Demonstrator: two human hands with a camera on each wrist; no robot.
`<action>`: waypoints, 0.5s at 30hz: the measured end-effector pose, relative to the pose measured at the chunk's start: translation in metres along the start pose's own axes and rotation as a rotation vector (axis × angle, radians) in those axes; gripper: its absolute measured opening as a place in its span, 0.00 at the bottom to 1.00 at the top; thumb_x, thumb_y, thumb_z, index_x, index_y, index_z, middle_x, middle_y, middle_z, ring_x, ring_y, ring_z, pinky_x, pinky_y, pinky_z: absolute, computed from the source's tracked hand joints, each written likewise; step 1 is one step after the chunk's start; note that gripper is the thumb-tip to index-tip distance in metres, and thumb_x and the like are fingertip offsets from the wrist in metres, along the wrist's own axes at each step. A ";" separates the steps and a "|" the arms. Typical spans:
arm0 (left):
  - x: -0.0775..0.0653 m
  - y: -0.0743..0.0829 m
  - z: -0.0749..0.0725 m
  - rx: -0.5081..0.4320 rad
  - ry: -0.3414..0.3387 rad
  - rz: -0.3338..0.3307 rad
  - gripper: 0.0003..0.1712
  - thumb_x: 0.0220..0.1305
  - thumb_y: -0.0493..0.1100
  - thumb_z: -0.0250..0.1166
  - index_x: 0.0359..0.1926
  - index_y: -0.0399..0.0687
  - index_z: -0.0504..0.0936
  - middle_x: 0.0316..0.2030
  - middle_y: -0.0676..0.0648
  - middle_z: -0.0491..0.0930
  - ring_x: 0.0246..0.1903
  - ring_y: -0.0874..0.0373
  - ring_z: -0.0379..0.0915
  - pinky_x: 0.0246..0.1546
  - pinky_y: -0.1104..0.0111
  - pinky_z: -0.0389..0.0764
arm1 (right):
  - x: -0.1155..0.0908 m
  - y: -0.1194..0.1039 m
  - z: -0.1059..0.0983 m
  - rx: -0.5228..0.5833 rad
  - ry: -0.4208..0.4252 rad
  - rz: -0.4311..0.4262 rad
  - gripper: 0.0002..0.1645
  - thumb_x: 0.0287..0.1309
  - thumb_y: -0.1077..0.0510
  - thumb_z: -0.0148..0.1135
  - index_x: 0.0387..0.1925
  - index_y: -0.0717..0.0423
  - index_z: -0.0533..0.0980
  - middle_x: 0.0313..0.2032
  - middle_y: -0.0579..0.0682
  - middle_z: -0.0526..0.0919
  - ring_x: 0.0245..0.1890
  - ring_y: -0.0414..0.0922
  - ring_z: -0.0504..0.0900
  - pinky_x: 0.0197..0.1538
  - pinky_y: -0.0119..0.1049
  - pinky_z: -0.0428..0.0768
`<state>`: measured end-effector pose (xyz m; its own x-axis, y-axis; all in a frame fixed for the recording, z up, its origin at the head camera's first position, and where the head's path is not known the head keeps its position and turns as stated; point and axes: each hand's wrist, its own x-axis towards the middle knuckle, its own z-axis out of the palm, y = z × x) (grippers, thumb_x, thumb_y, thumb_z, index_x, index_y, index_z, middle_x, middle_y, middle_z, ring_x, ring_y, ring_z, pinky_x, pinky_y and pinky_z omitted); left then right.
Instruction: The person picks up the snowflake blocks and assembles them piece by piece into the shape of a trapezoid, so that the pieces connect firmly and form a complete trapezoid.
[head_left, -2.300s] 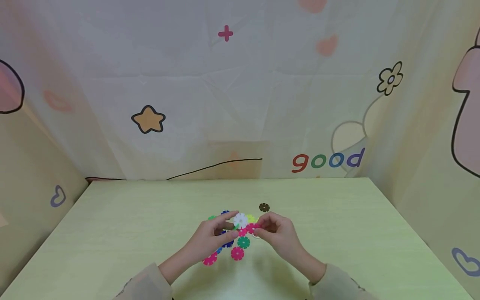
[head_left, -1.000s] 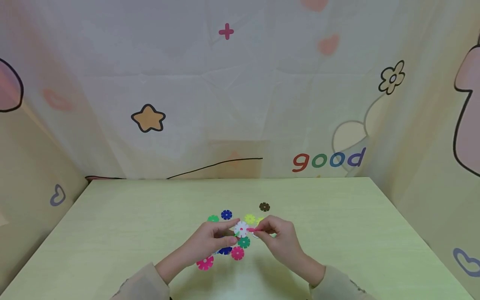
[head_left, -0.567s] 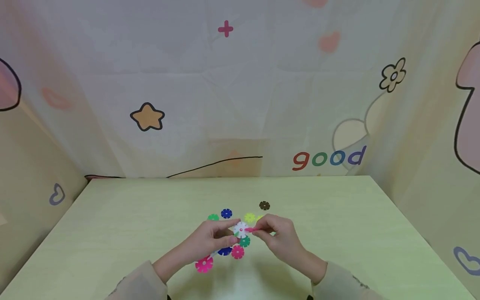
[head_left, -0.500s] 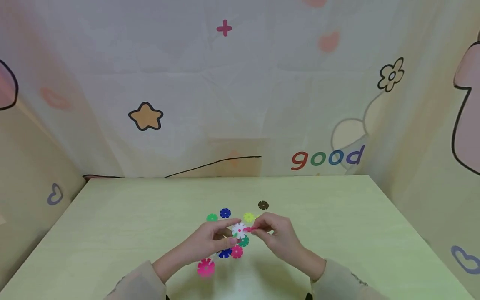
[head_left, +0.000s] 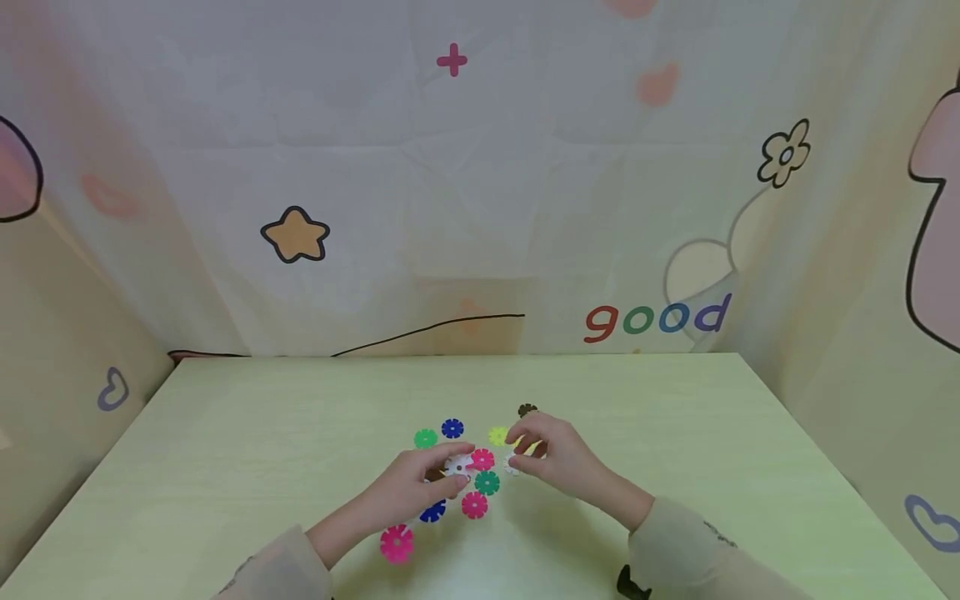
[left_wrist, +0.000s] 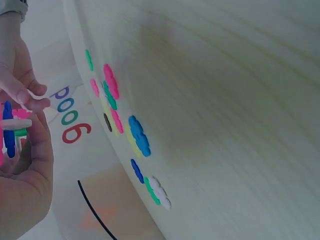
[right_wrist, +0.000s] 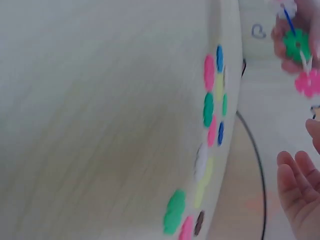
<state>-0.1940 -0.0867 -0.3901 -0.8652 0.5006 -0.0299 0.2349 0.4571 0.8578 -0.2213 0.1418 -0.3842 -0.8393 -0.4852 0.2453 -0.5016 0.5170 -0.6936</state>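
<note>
My left hand (head_left: 416,485) holds a joined chain of notched plastic snowflake discs. A white disc (head_left: 456,467) sits between thumb and fingers; a blue disc (head_left: 432,512) and a large pink disc (head_left: 397,543) show below the hand. In the right wrist view, a pink disc (right_wrist: 307,83) hangs at one end, near a green disc (right_wrist: 296,45) of the chain. Fingers cover part of the joins. Apart from the chain, my right hand (head_left: 558,454) hovers above the discs, its fingers (right_wrist: 287,182) loosely bent and holding nothing.
Loose discs lie on the pale table (head_left: 262,433): green (head_left: 487,482), pink (head_left: 475,505), yellow (head_left: 498,436), blue (head_left: 452,428), light green (head_left: 425,438) and brown (head_left: 527,410). A white disc (head_left: 511,463) lies below my right fingertips. A printed curtain (head_left: 360,167) stands behind.
My right hand, which pinched a pink disc against the white one, has let go and drawn back to the right. The left hand's chain has turned and shifted slightly left.
</note>
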 end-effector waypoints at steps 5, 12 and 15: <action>-0.001 -0.006 -0.004 0.038 0.023 -0.010 0.25 0.59 0.53 0.57 0.58 0.56 0.69 0.42 0.47 0.76 0.35 0.58 0.69 0.32 0.71 0.74 | 0.018 0.025 -0.009 0.016 -0.001 0.199 0.12 0.47 0.62 0.64 0.37 0.59 0.75 0.39 0.56 0.77 0.34 0.43 0.77 0.34 0.28 0.76; 0.000 -0.008 -0.003 0.056 0.039 -0.006 0.23 0.59 0.51 0.57 0.56 0.56 0.70 0.23 0.50 0.69 0.28 0.59 0.63 0.22 0.74 0.66 | 0.048 0.059 -0.015 -0.062 0.011 0.384 0.14 0.48 0.61 0.63 0.40 0.58 0.76 0.37 0.53 0.77 0.32 0.45 0.74 0.35 0.33 0.75; 0.000 -0.008 -0.002 0.054 0.043 -0.009 0.23 0.59 0.51 0.57 0.56 0.55 0.71 0.23 0.51 0.68 0.28 0.59 0.63 0.21 0.74 0.66 | 0.056 0.071 -0.014 -0.091 0.006 0.447 0.16 0.49 0.60 0.63 0.42 0.57 0.75 0.37 0.53 0.76 0.35 0.46 0.73 0.35 0.33 0.74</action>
<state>-0.1967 -0.0916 -0.3961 -0.8853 0.4647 -0.0140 0.2499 0.5010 0.8286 -0.3067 0.1614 -0.4097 -0.9786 -0.1963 -0.0608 -0.1057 0.7347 -0.6701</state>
